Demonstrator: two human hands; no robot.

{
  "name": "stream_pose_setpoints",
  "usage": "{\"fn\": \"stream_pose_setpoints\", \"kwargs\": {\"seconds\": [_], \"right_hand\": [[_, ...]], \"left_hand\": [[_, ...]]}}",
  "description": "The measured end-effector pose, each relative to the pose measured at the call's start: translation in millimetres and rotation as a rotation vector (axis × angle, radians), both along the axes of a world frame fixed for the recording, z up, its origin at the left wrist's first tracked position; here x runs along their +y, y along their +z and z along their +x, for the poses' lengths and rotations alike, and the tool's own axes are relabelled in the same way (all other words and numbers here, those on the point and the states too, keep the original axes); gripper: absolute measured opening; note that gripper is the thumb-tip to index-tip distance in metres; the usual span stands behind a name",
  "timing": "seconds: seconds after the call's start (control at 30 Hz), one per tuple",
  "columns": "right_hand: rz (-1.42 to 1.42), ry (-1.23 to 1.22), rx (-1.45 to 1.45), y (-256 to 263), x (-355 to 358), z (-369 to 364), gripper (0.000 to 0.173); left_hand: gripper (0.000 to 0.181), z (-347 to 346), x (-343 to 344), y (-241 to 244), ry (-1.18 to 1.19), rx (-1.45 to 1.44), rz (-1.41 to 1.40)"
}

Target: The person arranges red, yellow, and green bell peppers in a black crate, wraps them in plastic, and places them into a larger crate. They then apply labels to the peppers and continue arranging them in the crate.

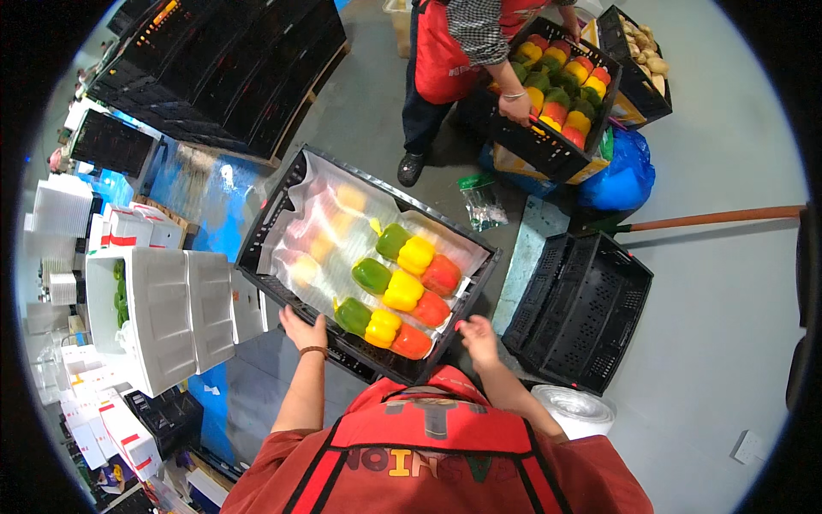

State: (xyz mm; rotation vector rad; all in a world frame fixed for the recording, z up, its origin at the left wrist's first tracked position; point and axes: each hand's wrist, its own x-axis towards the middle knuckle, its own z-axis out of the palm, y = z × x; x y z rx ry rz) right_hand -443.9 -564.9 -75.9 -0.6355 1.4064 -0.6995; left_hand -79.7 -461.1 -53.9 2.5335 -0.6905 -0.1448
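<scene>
Before me a black plastic crate point(292, 292) stands at a slant, lined with a thin white foam sheet point(321, 225). On its right part lie rows of bell peppers, each with a green pepper point(371, 276), a yellow pepper point(403, 290) and a red pepper point(442, 275). Pale peppers show faintly beneath the sheet at left. My left hand point(305, 331) is at the crate's near left side, fingers spread; whether it touches the wall I cannot tell. By the near right corner is my right hand point(478, 337), its fingers slightly bent and nothing seen in them.
A co-worker point(443, 58) holds a black crate of mixed peppers point(533, 154) at upper right. Empty black crates point(584, 308) and a white roll point(571, 411) stand to my right. White foam boxes point(160, 308) are at left; stacked black crates point(218, 70) rise at upper left.
</scene>
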Motion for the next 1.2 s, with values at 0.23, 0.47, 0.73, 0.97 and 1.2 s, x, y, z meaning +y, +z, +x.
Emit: {"fn": "stream_pose_setpoints", "kwargs": {"seconds": [0.23,0.47,0.73,0.97,1.2], "right_hand": [[0.068,-0.073,-0.156,-15,10,51,0.016],[-0.001,0.02,0.028,-14,-11,13,0.005],[-0.08,0.01,0.372,11,-51,-55,0.022],[-0.194,0.099,0.544,-25,-57,-69,0.025],[-0.175,0.061,0.554,-37,-57,-67,0.025]], "left_hand": [[0.034,42,21,-77,0.313,0.829,-0.106],[0.039,-27,26,-21,0.407,0.958,-0.059],[0.032,-56,48,40,-0.348,1.323,0.636],[0.075,88,-35,40,-0.117,-0.276,0.019],[0.055,152,-18,-46,-0.018,0.329,0.145]]}}
